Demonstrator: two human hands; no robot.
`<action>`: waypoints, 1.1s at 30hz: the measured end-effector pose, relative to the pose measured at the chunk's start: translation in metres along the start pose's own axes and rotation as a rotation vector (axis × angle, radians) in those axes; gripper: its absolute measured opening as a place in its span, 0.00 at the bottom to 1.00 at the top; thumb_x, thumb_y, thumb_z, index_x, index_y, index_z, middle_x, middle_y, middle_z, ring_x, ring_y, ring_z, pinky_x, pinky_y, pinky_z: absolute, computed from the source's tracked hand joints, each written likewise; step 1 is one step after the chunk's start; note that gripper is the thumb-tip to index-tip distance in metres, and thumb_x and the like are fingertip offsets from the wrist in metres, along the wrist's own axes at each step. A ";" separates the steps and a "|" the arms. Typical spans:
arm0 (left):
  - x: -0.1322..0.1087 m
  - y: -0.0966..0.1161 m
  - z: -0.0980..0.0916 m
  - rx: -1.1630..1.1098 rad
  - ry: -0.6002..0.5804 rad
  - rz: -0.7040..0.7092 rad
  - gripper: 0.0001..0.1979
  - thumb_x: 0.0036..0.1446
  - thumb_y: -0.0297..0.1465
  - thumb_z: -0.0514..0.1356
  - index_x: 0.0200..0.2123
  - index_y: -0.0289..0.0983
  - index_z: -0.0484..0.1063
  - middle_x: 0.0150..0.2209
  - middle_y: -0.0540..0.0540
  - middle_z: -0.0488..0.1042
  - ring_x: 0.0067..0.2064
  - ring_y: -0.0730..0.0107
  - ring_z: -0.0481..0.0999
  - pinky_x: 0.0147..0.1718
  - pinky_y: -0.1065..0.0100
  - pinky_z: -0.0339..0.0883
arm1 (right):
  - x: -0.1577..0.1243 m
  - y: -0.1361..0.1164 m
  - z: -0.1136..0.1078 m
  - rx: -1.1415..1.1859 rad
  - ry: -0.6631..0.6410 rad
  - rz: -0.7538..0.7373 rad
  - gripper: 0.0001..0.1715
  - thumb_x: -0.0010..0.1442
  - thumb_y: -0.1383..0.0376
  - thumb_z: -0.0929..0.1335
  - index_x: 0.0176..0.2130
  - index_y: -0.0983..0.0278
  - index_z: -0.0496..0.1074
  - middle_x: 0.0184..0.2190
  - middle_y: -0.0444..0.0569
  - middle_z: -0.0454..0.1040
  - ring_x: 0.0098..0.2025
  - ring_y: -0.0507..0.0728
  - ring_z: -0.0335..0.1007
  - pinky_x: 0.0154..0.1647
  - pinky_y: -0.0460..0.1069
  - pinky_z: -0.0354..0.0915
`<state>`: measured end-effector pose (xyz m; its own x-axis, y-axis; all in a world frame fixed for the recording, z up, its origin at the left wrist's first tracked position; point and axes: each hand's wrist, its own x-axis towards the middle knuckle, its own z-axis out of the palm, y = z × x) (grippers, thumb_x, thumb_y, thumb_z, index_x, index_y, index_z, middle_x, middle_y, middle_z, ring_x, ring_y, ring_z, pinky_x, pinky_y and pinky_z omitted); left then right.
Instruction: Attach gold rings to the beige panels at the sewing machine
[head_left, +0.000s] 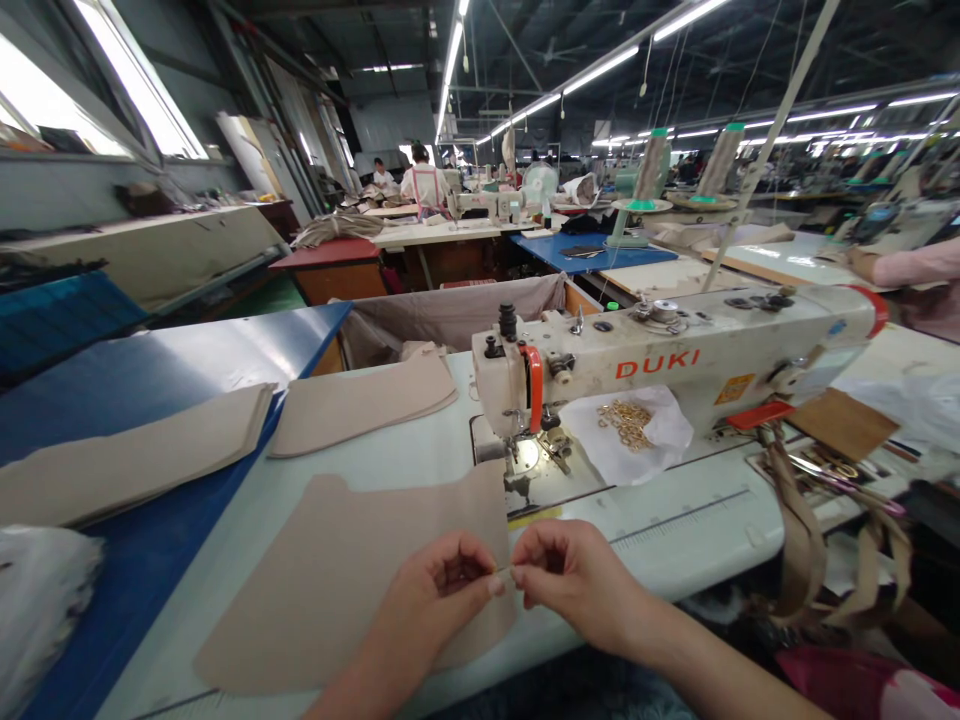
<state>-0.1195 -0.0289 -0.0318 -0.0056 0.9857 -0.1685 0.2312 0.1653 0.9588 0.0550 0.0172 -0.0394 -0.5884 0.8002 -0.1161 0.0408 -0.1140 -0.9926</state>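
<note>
My left hand (448, 590) and my right hand (566, 575) meet fingertip to fingertip, both pinching a tiny thin piece that is too small to name. Beneath them a large beige fabric panel (360, 570) lies flat on the pale sewing table (300, 470), its far right corner close to the needle area. Behind the hands stands a white sewing machine (675, 350) marked DUKI. Beside its needle, small gold metal rings (628, 425) sit heaped on a white sheet (589, 430).
Stacked beige panels (360, 400) lie at the table's far left, more (150, 450) on a blue surface (210, 350). Scissors (847, 480) and hanging beige straps (795, 540) are at the right. A co-worker's pink sleeve (919, 275) shows at the right edge; another person (426, 185) sits farther back.
</note>
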 end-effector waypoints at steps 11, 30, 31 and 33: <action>0.060 -0.048 -0.010 0.956 0.170 0.513 0.22 0.60 0.34 0.50 0.57 0.35 0.61 0.59 0.37 0.65 0.61 0.56 0.62 0.58 0.52 0.59 | 0.037 0.014 -0.023 -0.023 0.177 0.236 0.05 0.49 0.73 0.67 0.24 0.65 0.67 0.15 0.36 0.67 0.17 0.46 0.65 0.21 0.41 0.62; 0.064 -0.034 -0.001 0.949 0.316 0.823 0.12 0.61 0.26 0.50 0.29 0.37 0.71 0.31 0.45 0.74 0.36 0.64 0.73 0.39 0.62 0.72 | 0.098 0.006 -0.012 -0.348 0.040 0.339 0.13 0.46 0.75 0.65 0.16 0.64 0.67 0.13 0.40 0.70 0.15 0.50 0.68 0.17 0.42 0.64; 0.066 -0.033 0.000 0.969 0.304 0.845 0.12 0.61 0.25 0.49 0.28 0.37 0.70 0.30 0.45 0.73 0.35 0.65 0.72 0.37 0.62 0.72 | 0.097 0.005 -0.012 -0.371 0.042 0.335 0.13 0.46 0.75 0.65 0.15 0.64 0.66 0.13 0.40 0.70 0.15 0.50 0.69 0.18 0.42 0.64; 0.068 -0.033 0.002 0.996 0.301 0.865 0.12 0.60 0.23 0.49 0.28 0.37 0.69 0.29 0.45 0.73 0.34 0.65 0.72 0.36 0.64 0.71 | 0.098 0.003 -0.012 -0.418 0.040 0.322 0.14 0.46 0.75 0.65 0.14 0.64 0.66 0.12 0.40 0.69 0.16 0.50 0.69 0.19 0.42 0.65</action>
<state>-0.1252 0.0326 -0.0752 0.3176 0.7510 0.5790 0.8695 -0.4743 0.1382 0.0072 0.1021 -0.0544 -0.4622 0.7862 -0.4102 0.5376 -0.1194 -0.8347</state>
